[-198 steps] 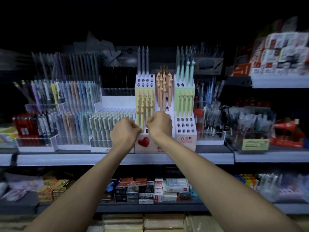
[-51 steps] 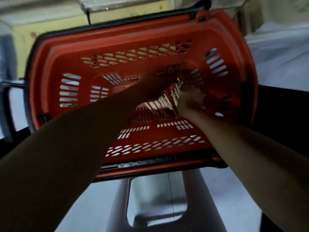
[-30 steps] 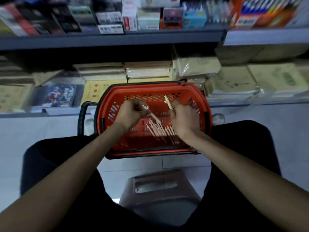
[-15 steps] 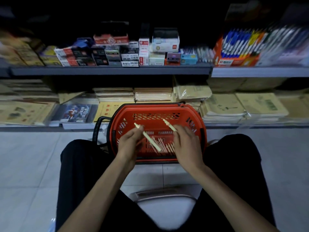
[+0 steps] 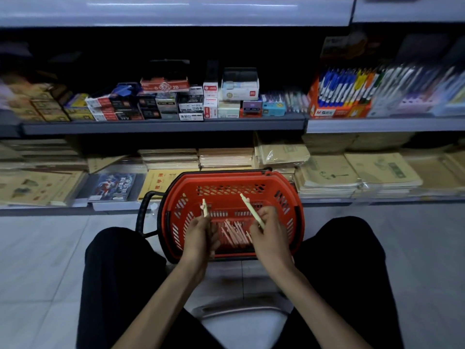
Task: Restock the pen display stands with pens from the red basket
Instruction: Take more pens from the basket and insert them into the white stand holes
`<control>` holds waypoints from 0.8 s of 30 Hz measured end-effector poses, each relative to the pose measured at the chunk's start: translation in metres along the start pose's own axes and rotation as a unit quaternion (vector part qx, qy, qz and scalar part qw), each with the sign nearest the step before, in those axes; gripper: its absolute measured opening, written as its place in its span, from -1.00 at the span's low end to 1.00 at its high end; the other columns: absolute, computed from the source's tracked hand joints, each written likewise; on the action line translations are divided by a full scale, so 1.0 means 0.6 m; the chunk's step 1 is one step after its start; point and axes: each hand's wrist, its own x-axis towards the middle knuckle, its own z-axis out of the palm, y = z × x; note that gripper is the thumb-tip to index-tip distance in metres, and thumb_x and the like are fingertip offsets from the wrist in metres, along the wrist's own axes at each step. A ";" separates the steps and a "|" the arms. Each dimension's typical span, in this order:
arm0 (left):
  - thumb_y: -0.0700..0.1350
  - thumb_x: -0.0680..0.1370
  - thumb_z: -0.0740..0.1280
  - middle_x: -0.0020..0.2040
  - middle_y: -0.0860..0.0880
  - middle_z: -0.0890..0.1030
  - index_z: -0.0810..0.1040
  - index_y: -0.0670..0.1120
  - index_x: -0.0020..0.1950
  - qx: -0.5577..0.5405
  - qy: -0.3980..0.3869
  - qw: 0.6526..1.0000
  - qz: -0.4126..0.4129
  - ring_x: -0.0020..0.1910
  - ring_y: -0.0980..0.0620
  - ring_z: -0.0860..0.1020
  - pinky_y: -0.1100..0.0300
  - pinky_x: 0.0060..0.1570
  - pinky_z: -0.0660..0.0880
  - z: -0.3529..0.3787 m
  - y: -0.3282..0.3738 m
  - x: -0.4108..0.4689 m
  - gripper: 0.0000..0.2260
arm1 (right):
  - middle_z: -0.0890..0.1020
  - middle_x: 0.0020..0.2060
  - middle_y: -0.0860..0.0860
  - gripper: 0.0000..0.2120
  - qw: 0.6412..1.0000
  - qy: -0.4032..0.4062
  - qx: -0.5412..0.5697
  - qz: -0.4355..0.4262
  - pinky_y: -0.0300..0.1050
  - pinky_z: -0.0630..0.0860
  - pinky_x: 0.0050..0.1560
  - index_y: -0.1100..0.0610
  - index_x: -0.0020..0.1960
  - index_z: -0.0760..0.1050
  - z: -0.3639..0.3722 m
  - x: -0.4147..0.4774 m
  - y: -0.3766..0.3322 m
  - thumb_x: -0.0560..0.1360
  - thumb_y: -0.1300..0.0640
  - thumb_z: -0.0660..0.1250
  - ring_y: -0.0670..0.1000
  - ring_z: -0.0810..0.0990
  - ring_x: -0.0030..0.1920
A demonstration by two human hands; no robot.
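Note:
The red basket (image 5: 286,195) stands on the floor in front of my knees, with several pale pink pens (image 5: 235,233) lying on its bottom. My left hand (image 5: 200,236) grips one pale pen (image 5: 205,208) that points almost straight up. In my right hand (image 5: 270,235) a second pale pen (image 5: 251,210) is pinched and slants up to the left. Both hands hover over the basket's near half. The pen display stands are out of view.
A lower shelf behind the basket carries stacks of exercise books (image 5: 327,176). The shelf above holds small stationery boxes (image 5: 191,102) and an orange box of blue pens (image 5: 339,96). A grey stool (image 5: 241,323) shows between my black-trousered legs. The basket's black handle (image 5: 143,215) hangs at its left.
My head has tilted up, so more shelving shows. The left hand's pen has swung from slanting to nearly upright. The right hand still holds its pen, slightly higher.

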 end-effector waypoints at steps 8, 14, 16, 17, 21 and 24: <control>-0.06 0.68 0.31 -0.26 -0.07 0.51 0.63 -0.19 0.18 0.008 -0.050 0.997 0.055 -0.35 0.02 0.41 0.16 -0.33 0.33 -0.002 0.001 -0.004 -0.77 | 0.67 -0.26 -0.06 -0.86 0.992 -0.017 0.114 0.048 -0.33 0.49 -0.25 0.05 -0.08 0.59 -0.003 0.013 -0.006 0.56 0.28 0.40 -0.19 0.62 -0.25; -0.02 0.71 0.22 -0.29 0.02 0.52 0.64 -0.13 0.18 0.014 -0.016 1.000 0.020 -0.37 0.12 0.43 0.22 -0.33 0.36 -0.003 0.004 -0.015 -0.74 | 0.61 -0.39 -0.04 -0.72 0.968 -0.048 0.218 0.111 -0.08 0.49 -0.29 0.13 -0.14 0.66 0.007 0.014 -0.020 0.64 0.26 0.22 -0.02 0.56 -0.35; -0.02 0.72 0.19 -0.36 0.05 0.40 0.63 -0.12 0.08 0.014 -0.019 0.999 0.030 -0.44 0.12 0.29 0.25 -0.42 0.22 -0.006 0.011 -0.018 -0.73 | 0.62 -0.39 -0.01 -0.69 0.960 -0.045 0.244 0.130 -0.13 0.52 -0.31 0.19 -0.12 0.67 0.013 0.017 -0.023 0.65 0.28 0.18 -0.02 0.57 -0.35; -0.02 0.73 0.17 -0.38 0.05 0.34 0.62 -0.12 0.06 0.012 -0.022 0.999 0.035 -0.45 0.11 0.23 0.24 -0.44 0.17 -0.008 0.014 -0.019 -0.73 | 0.62 -0.38 0.01 -0.69 0.957 -0.044 0.252 0.136 -0.16 0.51 -0.33 0.21 -0.11 0.67 0.015 0.017 -0.025 0.65 0.28 0.17 -0.02 0.56 -0.36; -0.01 0.74 0.16 -0.34 0.01 0.36 0.65 -0.15 0.18 -0.014 -0.038 0.998 0.050 -0.43 0.10 0.26 0.24 -0.43 0.22 -0.017 0.020 -0.018 -0.67 | 0.62 -0.36 0.03 -0.74 0.959 -0.054 0.244 0.132 -0.28 0.39 -0.41 0.21 -0.09 0.69 0.017 0.012 -0.030 0.64 0.24 0.24 -0.09 0.52 -0.38; 0.00 0.72 0.23 -0.27 -0.04 0.54 0.69 -0.14 0.21 -0.022 -0.044 0.997 0.053 -0.35 0.06 0.46 0.16 -0.28 0.42 -0.023 0.024 -0.018 -0.69 | 0.66 -0.33 -0.05 -0.81 0.970 -0.053 0.213 0.106 -0.27 0.44 -0.31 0.15 -0.12 0.70 0.027 0.011 -0.031 0.60 0.21 0.34 -0.08 0.56 -0.34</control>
